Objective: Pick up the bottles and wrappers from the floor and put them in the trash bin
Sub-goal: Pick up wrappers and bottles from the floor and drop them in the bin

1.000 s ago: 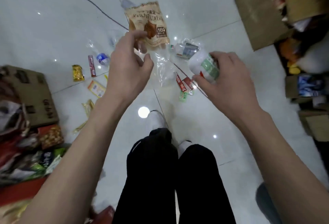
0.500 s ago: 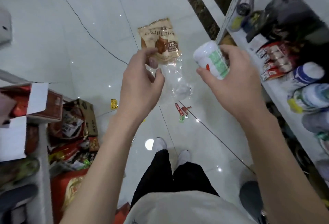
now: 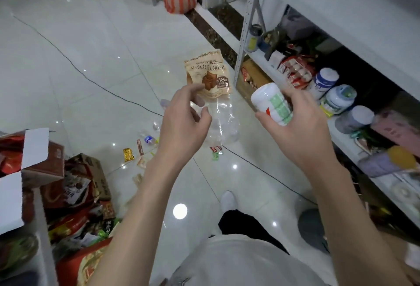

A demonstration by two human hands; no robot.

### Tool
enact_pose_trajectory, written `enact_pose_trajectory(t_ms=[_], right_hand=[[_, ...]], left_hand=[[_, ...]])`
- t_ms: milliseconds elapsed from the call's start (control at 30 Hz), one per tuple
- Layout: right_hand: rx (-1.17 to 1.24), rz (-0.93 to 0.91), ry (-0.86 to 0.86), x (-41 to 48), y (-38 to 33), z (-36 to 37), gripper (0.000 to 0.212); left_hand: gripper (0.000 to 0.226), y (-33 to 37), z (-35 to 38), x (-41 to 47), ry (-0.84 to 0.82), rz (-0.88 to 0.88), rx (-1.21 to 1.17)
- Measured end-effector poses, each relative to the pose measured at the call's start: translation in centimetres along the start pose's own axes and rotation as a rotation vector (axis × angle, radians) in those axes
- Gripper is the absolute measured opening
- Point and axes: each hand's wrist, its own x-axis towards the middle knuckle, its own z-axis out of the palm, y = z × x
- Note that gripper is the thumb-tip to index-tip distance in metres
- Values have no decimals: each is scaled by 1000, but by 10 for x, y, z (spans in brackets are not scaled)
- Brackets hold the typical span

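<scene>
Left hand (image 3: 184,122) pinches limp, light snack wrapper (image 3: 208,74) at its lower edge, possibly clear film (image 3: 225,122) too; right hand (image 3: 297,131) grips rigid white bottle (image 3: 271,102) midbody.

Left forearm (image 3: 145,194) and right forearm (image 3: 347,201): bare, extended forward and upward, converging slightly. Left hand (image 3: 184,115): back toward the camera, fingers curled, thumb and forefinger pinching the lower edge of a snack wrapper (image 3: 208,74). Right hand (image 3: 297,131): level with the left and well apart from it, back facing up, fingers and thumb wrapped around a white bottle (image 3: 272,103), held tilted.
</scene>
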Motion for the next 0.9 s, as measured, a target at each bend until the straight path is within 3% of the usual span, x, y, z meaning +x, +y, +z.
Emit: enact_pose_trajectory(t_ms=[233,467,900], right_hand=[[-118,173,78,-93,32,-39,58],[-162,324,267,-159,84,-110,57],[-137,647,400,-294,271,-263,61]], left_hand=[[44,13,35,-56,-216,50,-56],[44,75,98,-100,-394,199,-66],[42,214,308,-247,-700,363,48]])
